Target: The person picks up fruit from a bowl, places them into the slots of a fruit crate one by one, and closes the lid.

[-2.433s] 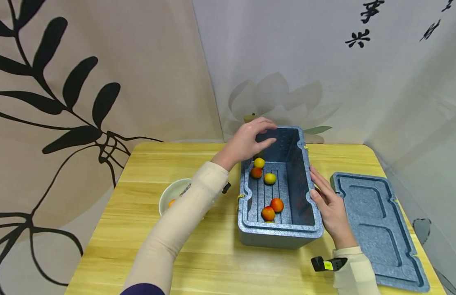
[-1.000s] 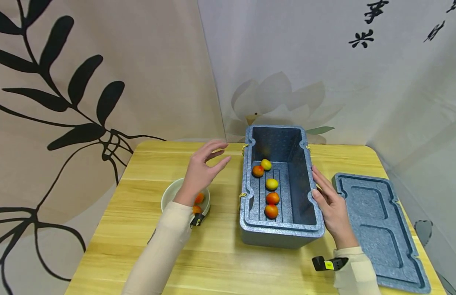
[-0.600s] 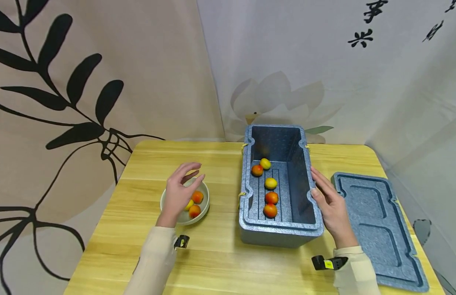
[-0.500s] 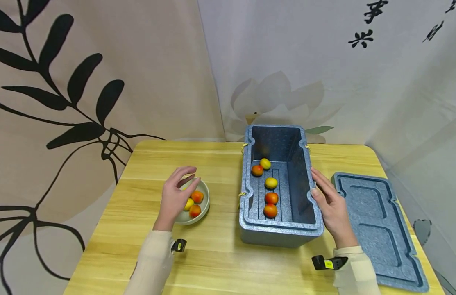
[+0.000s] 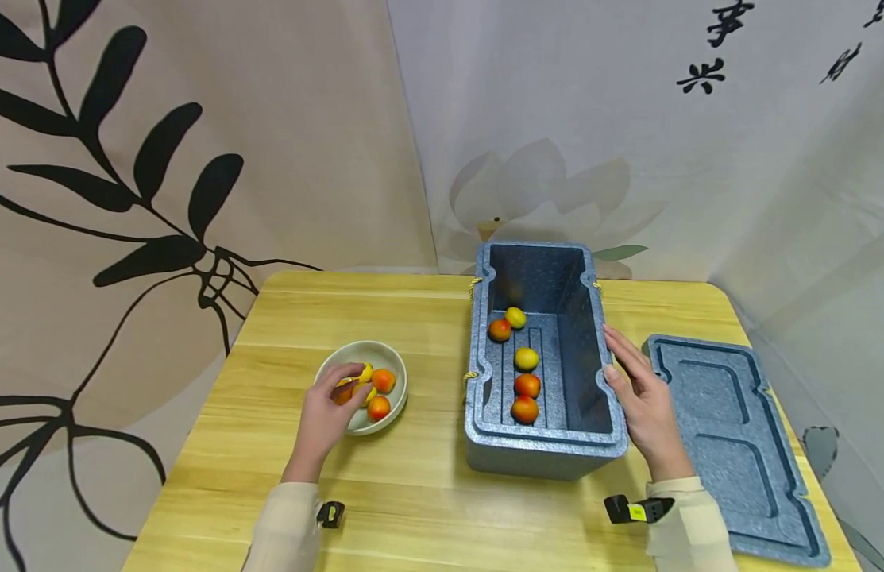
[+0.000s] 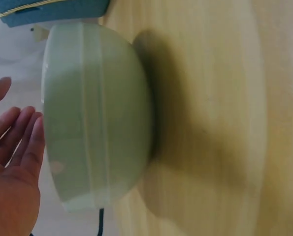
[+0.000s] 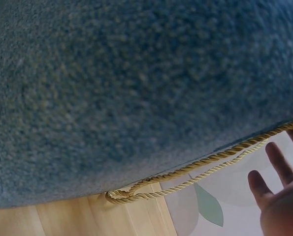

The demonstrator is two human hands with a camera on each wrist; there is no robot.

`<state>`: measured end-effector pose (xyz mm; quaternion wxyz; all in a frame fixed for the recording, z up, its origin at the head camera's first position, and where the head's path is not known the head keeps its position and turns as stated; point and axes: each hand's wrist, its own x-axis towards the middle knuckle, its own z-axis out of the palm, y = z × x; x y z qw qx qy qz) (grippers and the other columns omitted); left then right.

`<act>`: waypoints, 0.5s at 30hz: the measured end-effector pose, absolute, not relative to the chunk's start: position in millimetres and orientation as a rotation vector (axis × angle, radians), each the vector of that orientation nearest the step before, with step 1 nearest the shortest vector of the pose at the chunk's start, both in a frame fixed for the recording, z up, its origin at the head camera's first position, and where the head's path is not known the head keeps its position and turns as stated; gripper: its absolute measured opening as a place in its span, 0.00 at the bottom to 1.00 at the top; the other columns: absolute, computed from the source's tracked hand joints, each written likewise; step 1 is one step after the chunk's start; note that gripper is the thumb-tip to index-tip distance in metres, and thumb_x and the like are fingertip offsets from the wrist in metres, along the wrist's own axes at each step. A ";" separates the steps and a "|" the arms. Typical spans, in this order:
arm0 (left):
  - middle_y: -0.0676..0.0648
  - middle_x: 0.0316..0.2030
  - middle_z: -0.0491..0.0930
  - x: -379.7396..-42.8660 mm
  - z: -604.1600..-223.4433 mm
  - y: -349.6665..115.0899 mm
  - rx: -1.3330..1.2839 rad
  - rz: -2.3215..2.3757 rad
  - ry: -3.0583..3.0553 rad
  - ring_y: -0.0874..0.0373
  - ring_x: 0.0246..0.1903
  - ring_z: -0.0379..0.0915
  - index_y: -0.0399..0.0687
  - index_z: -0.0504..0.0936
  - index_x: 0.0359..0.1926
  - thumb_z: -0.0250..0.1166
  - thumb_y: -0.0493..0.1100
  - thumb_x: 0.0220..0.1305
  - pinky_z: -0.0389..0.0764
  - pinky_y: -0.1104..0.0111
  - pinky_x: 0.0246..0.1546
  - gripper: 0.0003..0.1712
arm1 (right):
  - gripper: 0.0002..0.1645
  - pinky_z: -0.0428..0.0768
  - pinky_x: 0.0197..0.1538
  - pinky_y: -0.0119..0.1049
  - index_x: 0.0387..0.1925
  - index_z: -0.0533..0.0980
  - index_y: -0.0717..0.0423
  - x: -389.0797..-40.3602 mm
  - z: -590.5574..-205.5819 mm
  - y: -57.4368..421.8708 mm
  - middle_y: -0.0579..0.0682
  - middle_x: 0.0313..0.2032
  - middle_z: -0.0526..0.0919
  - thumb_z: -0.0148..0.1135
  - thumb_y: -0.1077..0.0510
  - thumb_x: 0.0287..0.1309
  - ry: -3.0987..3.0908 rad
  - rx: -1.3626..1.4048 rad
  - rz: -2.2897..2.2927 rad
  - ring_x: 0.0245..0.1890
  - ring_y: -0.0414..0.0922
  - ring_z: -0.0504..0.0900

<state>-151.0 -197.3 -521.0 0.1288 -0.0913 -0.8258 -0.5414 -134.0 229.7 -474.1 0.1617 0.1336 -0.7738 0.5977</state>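
My left hand [image 5: 322, 417] reaches over the near left rim of a pale green bowl [image 5: 395, 401], fingers and thumb apart. Between them in the head view shows an orange fruit [image 5: 344, 393]; yellow fruit [image 5: 365, 372] and red-orange fruit [image 5: 379, 409] lie beside it. The left wrist view has the fingertips [image 6: 37, 129] right at the rim of the bowl [image 6: 99, 118]. My right hand [image 5: 643, 409] rests with extended fingers against the right wall of a blue-grey foam box [image 5: 545, 459]. Inside lie several fruits, among them a yellow one [image 5: 526, 359] and a red-orange one [image 5: 525, 410].
The box's lid [image 5: 742, 445] lies on the right side of the wooden table [image 5: 427, 508]. Twisted yellow rope [image 7: 205, 169] runs along the side of the box. A printed cloth [image 5: 306, 119] hangs behind the table's back edge.
From above the box, my left hand has swung left and come down to the bowl, uncovering the fruit in both. The right hand stays against the box.
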 end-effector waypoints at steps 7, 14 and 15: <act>0.36 0.46 0.79 -152.2 -544.8 -208.2 -0.208 -1.631 -2.533 0.38 0.49 0.76 0.30 0.82 0.48 0.72 0.29 0.56 0.79 0.50 0.50 0.17 | 0.25 0.63 0.67 0.27 0.65 0.66 0.73 -132.7 -471.7 228.5 0.68 0.67 0.64 0.49 0.75 0.68 -2.216 0.368 1.709 0.69 0.42 0.61; 0.37 0.47 0.79 -152.3 -545.2 -207.5 -0.217 -1.524 -2.735 0.40 0.47 0.77 0.31 0.82 0.49 0.72 0.31 0.57 0.80 0.50 0.49 0.18 | 0.25 0.63 0.67 0.28 0.65 0.65 0.74 -133.3 -472.2 228.3 0.69 0.67 0.64 0.49 0.75 0.68 -2.207 0.377 1.715 0.69 0.43 0.61; 0.37 0.47 0.79 -152.6 -545.1 -207.4 -0.230 -1.493 -2.760 0.40 0.46 0.77 0.31 0.81 0.49 0.72 0.30 0.57 0.80 0.50 0.49 0.18 | 0.25 0.63 0.67 0.29 0.65 0.65 0.74 -133.4 -472.3 228.3 0.69 0.67 0.64 0.49 0.75 0.68 -2.206 0.379 1.716 0.69 0.43 0.61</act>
